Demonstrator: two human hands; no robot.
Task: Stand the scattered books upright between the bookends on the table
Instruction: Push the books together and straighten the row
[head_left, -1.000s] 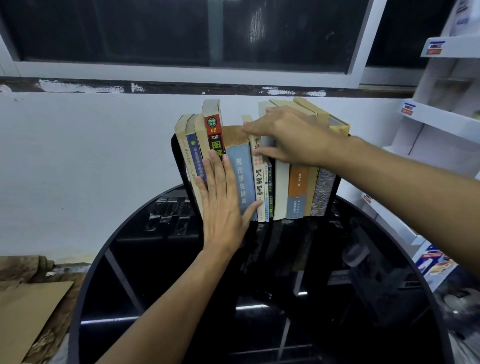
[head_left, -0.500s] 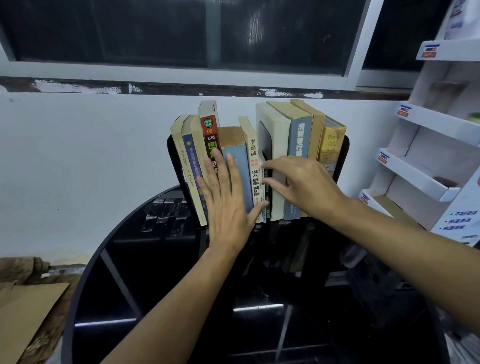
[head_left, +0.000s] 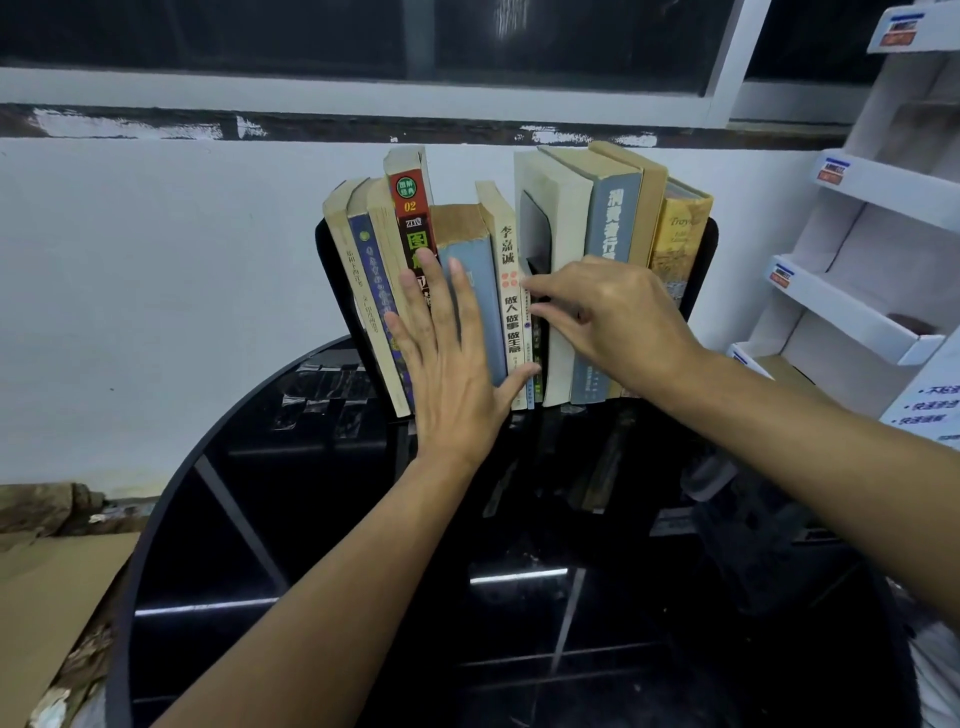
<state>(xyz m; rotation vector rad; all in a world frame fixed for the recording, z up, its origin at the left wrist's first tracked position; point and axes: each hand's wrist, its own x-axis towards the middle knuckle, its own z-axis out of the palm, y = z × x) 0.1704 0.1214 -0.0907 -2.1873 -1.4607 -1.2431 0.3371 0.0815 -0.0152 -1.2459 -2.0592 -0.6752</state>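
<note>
A row of several books (head_left: 613, 218) stands upright at the far edge of a round black table (head_left: 218, 519), between a black bookend on the left (head_left: 330, 260) and a black bookend on the right (head_left: 701, 270). My left hand (head_left: 447, 364) lies flat, fingers spread, against the spines of the red book (head_left: 413, 208) and the grey-blue book (head_left: 480, 291). My right hand (head_left: 613, 322) reaches in from the right; its fingertips touch the thin short books (head_left: 535, 374) in the gap at the row's middle. Neither hand holds a book.
A white wall and a dark window are directly behind the books. White cardboard display shelves (head_left: 857, 291) stand at the right. Flattened brown cardboard (head_left: 47, 597) lies on the floor at the left. The glossy tabletop reflects the ceiling.
My right hand has come down from the tops of the right-hand books to the middle of the spines. My left hand has stayed flat on the left-hand spines.
</note>
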